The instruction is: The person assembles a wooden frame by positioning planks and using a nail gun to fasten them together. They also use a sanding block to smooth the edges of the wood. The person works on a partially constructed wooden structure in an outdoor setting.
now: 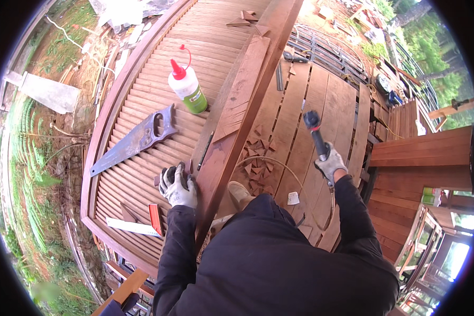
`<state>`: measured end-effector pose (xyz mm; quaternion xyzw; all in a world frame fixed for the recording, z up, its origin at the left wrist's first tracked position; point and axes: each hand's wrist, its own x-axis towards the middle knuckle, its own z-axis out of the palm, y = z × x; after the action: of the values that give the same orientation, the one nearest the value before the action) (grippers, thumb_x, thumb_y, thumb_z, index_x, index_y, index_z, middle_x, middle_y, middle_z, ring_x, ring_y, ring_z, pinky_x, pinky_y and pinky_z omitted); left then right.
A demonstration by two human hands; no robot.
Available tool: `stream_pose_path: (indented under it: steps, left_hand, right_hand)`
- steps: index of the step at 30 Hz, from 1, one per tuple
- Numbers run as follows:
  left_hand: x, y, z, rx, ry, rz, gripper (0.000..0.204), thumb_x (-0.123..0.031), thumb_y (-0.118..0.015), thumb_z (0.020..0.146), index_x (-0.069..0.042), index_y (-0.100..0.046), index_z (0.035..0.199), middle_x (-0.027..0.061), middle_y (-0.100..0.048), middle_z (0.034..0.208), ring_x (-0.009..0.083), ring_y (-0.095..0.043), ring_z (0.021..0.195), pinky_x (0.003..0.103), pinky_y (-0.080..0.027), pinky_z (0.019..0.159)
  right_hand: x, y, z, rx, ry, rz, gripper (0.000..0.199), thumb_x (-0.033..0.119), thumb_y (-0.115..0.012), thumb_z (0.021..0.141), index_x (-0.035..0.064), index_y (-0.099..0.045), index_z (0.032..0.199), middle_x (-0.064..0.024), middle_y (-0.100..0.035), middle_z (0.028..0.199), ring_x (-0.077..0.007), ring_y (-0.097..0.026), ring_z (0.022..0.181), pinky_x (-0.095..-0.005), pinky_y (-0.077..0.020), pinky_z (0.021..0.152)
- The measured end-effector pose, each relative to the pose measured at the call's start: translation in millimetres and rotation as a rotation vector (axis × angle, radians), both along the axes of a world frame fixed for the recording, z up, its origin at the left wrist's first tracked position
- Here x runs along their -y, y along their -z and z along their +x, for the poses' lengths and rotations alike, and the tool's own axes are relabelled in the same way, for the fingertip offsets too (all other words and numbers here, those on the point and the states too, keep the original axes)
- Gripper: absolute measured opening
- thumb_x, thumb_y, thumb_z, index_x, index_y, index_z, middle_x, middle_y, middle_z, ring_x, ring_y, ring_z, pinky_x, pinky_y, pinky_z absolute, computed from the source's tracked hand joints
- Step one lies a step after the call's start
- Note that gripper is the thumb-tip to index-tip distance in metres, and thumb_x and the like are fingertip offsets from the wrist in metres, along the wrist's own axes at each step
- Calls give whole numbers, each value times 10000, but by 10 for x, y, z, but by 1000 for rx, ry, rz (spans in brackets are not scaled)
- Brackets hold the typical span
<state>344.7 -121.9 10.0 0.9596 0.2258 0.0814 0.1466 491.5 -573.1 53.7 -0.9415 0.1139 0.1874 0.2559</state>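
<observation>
- Brown slatted panel (142, 90) lies to the person's left, carrying a saw (129, 142), a red-capped bottle (187, 89) and a square (155, 218).
- Gloved left hand (178, 185) rests beside its frame, fingers bent at a small wood piece (188, 167); whether they grip it cannot be told.
- Gloved right hand (330, 162) is clamped around a black tool (317, 139) above the deck (300, 108).
- Triangular offcuts (256, 169) litter the deck.

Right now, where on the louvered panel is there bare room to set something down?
Bare slats lie between the glue bottle and the triangular offcuts, and between the handsaw and try square. Crowded: around the left hand, the square and a loose wood piece.
</observation>
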Motion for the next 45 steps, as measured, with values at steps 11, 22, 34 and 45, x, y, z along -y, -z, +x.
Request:
stream_pose_path:
  steps: [11,22,34,45]
  left_hand:
    - [15,-1,22,73,11,21,492,-188,-725,828,-201,-633,1312,120,-532,1455,365,-392,1423,541,-249,1169]
    - [-36,63,25,100,49,52,488,-94,-697,798,-159,-644,1278,121,-561,1418,388,-409,1405,530,-283,1171]
    - [38,14,60,82,-29,-20,387,-181,-676,888,-188,-645,1274,104,-583,1386,361,-432,1393,534,-264,1160]
    - [-93,-342,-162,42,-116,-4,194,-270,-698,810,-217,-712,996,69,-649,1167,312,-522,1225,542,-359,1043]
  right_hand:
    - [148,1613,-277,-450,-149,-334,393,266,-667,843,23,-676,1152,-208,-722,1138,-337,-714,1056,-431,-585,904]
    - [159,1691,-475,-824,-385,-546,532,380,-719,832,101,-685,1284,-120,-703,1262,-290,-678,1170,-418,-551,991]
    - [474,2301,-1024,-616,-248,-486,598,320,-697,814,34,-571,1324,-243,-682,1220,-356,-678,1138,-446,-550,974]
    - [-229,2533,-326,-439,-525,-291,559,504,-695,882,-50,-720,949,-254,-717,825,-363,-740,815,-508,-573,680]
